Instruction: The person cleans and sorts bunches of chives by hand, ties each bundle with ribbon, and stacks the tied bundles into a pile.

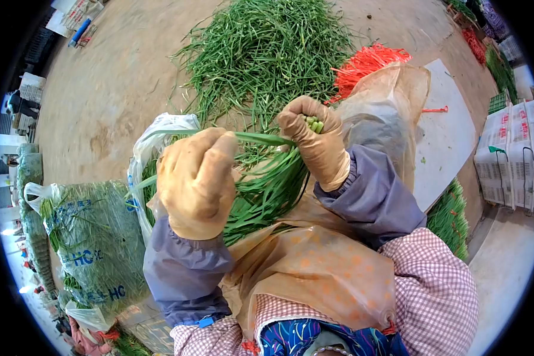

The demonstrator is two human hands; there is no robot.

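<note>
My right hand (319, 139), in a tan rubber glove, is wrapped round a bunch of garlic chives (273, 196). Its cut, pale green ends show above the fist, and the long flat leaves hang down to the left over my lap. My left hand (196, 184), gloved the same way, is closed with its back to the camera. A chive leaf (258, 137) stretches between the two hands and runs in under the left fingers. The left fingertips are hidden. A brownish plastic apron (320, 267) covers my lap beneath the bunch.
Loose green leaves (273, 53) lie heaped on the floor ahead. Red ties (371, 65) sit by a plastic-covered pile (377, 121) and a white board (448, 130). A filled clear bag (98, 237) stands at left, an open white bag (139, 160) beside it, white crates (510, 154) at right.
</note>
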